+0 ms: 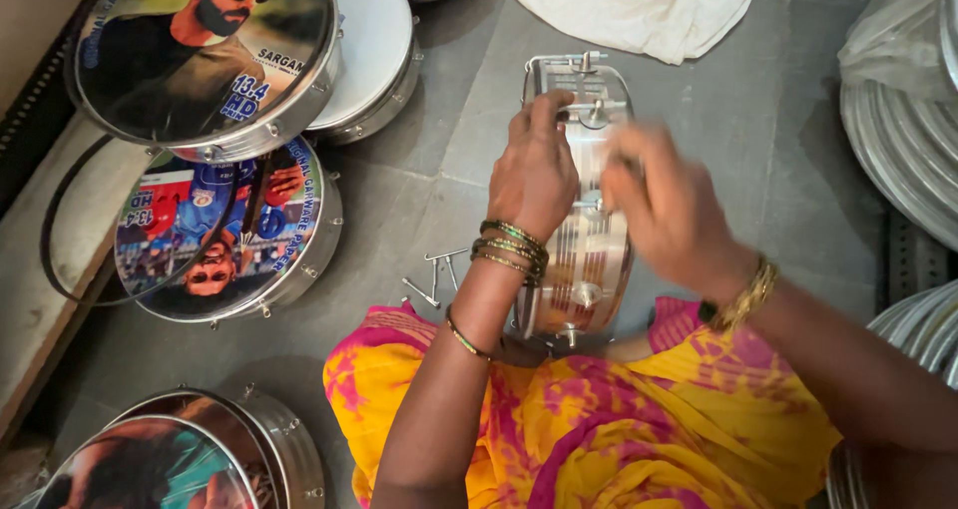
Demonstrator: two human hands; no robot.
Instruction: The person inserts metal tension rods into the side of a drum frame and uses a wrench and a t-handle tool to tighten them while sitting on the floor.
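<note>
A shiny metal drum shell (pixel 589 259) stands on its edge between my knees, its side with tension fittings facing up. My left hand (pixel 534 170) grips the upper left rim of the drum, green and gold bangles on the wrist. Blurred by motion, my right hand (pixel 669 210) rests on the drum's right side near a fitting; its fingers are curled and I cannot tell whether they hold anything. My lap is covered with pink and yellow cloth (pixel 599 429).
Several finished drums with printed picture skins (pixel 205 55) (pixel 225 235) (pixel 170 459) lie at the left on the grey floor. Loose metal hooks (pixel 434 274) lie by my left knee. A white cloth (pixel 639 5) lies at the top, stacked metal rims (pixel 913 140) at the right.
</note>
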